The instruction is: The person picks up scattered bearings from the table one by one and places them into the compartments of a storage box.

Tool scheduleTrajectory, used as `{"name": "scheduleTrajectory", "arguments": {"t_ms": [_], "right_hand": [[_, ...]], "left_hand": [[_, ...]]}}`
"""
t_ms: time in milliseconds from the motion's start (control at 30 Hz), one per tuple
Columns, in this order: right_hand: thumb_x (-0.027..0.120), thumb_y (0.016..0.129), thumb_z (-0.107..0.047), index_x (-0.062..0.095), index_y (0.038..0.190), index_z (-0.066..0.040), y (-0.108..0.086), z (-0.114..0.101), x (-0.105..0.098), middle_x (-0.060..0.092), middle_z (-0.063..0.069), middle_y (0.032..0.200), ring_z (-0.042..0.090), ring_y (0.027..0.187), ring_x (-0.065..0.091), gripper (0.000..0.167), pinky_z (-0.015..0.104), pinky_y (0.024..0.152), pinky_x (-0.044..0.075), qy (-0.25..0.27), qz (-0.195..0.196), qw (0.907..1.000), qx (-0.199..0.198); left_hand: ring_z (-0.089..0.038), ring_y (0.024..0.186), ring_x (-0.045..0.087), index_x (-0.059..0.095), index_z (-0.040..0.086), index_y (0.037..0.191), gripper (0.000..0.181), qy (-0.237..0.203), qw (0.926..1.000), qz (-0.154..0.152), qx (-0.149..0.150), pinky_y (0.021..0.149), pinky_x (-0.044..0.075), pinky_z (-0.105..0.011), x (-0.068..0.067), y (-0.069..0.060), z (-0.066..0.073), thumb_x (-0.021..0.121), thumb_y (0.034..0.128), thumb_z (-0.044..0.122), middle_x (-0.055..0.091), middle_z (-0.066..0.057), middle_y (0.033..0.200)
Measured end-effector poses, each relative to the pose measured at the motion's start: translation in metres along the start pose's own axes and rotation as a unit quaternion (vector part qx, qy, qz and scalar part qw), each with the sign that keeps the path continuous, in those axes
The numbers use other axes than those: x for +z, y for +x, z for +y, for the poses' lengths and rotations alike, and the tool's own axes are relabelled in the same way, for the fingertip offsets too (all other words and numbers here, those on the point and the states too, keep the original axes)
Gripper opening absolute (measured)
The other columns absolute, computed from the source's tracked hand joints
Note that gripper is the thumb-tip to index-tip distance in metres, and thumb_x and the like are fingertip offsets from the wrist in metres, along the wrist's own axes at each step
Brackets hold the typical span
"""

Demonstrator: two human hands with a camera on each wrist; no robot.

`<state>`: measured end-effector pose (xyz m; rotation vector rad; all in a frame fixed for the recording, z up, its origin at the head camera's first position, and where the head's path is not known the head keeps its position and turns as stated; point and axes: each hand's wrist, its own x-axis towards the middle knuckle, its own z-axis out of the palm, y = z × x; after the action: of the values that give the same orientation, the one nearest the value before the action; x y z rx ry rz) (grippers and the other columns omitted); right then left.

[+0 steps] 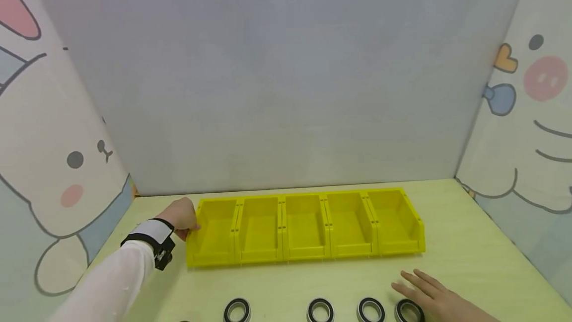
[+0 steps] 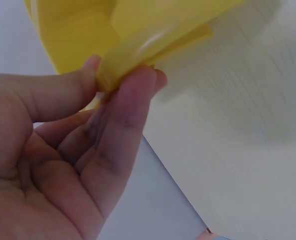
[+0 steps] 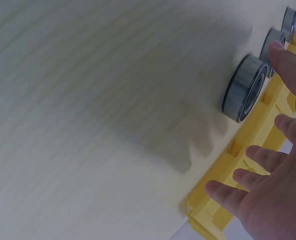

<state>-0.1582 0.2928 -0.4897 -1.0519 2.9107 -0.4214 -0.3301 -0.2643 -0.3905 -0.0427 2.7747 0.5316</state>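
Observation:
A joined row of several yellow open-front bins [image 1: 306, 252] stands on the table near the back wall. My left hand [image 1: 180, 215] pinches the side wall of the leftmost bin; in the left wrist view the thumb and fingers [image 2: 130, 97] grip the yellow edge [image 2: 138, 50]. My right hand [image 1: 435, 297] hovers at the lower right with its fingers spread and holds nothing. Closest to it is a ball bearing [image 1: 408, 310] with a black seal, which appears in the right wrist view as a thick steel ring [image 3: 243, 90].
More bearings lie in a line along the front: one bearing [image 1: 371, 309] beside the rightmost, another [image 1: 320, 309] near the middle, one [image 1: 237, 309] further left. A dark sliver shows at the bottom edge. A grey wall [image 1: 286, 88] and cartoon-printed side panels [image 1: 536, 163] enclose the table [image 1: 464, 242].

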Motion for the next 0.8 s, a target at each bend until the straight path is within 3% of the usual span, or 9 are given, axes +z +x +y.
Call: {"name": "scheduleTrajectory", "arguments": {"t_ms": [100, 267, 467, 700, 800], "right_hand": [[0.056, 0.089, -0.053, 0.035, 0.146, -0.027, 0.002, 0.003, 0.013, 0.046, 0.013, 0.141, 0.034, 0.125, 0.046, 0.066, 0.043, 0.083, 0.054, -0.063, 0.018, 0.9957, -0.066], [0.052, 0.093, -0.047, 0.035, 0.145, -0.025, 0.004, 0.005, 0.023, 0.048, 0.013, 0.139, 0.029, 0.124, 0.049, 0.059, 0.039, 0.085, 0.054, -0.061, -0.004, 0.9909, -0.120], [0.053, 0.093, -0.046, 0.038, 0.144, -0.015, 0.007, 0.007, 0.023, 0.053, 0.014, 0.134, 0.030, 0.118, 0.054, 0.061, 0.036, 0.083, 0.055, -0.095, 0.003, 0.9785, -0.183], [0.052, 0.096, -0.040, 0.055, 0.130, -0.010, 0.012, 0.001, 0.010, 0.061, 0.012, 0.122, 0.023, 0.107, 0.058, 0.045, 0.030, 0.077, 0.056, -0.082, 0.002, 0.9742, -0.210], [0.049, 0.098, -0.038, 0.061, 0.124, -0.008, 0.017, -0.002, 0.005, 0.063, 0.011, 0.117, 0.021, 0.102, 0.060, 0.042, 0.028, 0.075, 0.056, -0.086, -0.015, 0.9731, -0.213]], "left_hand": [[-0.021, 0.053, 0.067, 0.062, -0.003, 0.073, 0.015, 0.003, 1.0000, 0.005, 0.004, 0.053, 0.057, -0.029, -0.001, -0.002, 0.002, 0.070, 0.0825, 0.005, 0.061, -0.009, 0.064], [-0.019, 0.052, 0.066, 0.063, -0.004, 0.078, 0.013, 0.005, 1.0000, 0.004, -0.003, 0.052, 0.057, -0.028, -0.001, -0.003, 0.002, 0.070, 0.0830, 0.005, 0.063, -0.009, 0.067], [-0.021, 0.054, 0.067, 0.063, -0.005, 0.077, 0.013, 0.012, 0.9999, 0.005, -0.004, 0.053, 0.057, -0.028, 0.000, -0.003, 0.004, 0.070, 0.0831, 0.005, 0.063, -0.010, 0.067], [-0.019, 0.052, 0.066, 0.062, -0.005, 0.078, 0.013, 0.014, 0.9999, 0.003, -0.004, 0.052, 0.057, -0.028, 0.000, -0.002, 0.004, 0.070, 0.0830, 0.005, 0.063, -0.009, 0.066], [-0.019, 0.052, 0.066, 0.062, -0.006, 0.079, 0.013, 0.012, 0.9999, 0.002, -0.004, 0.052, 0.057, -0.028, 0.001, -0.002, 0.003, 0.070, 0.0830, 0.004, 0.063, -0.009, 0.067]]}}
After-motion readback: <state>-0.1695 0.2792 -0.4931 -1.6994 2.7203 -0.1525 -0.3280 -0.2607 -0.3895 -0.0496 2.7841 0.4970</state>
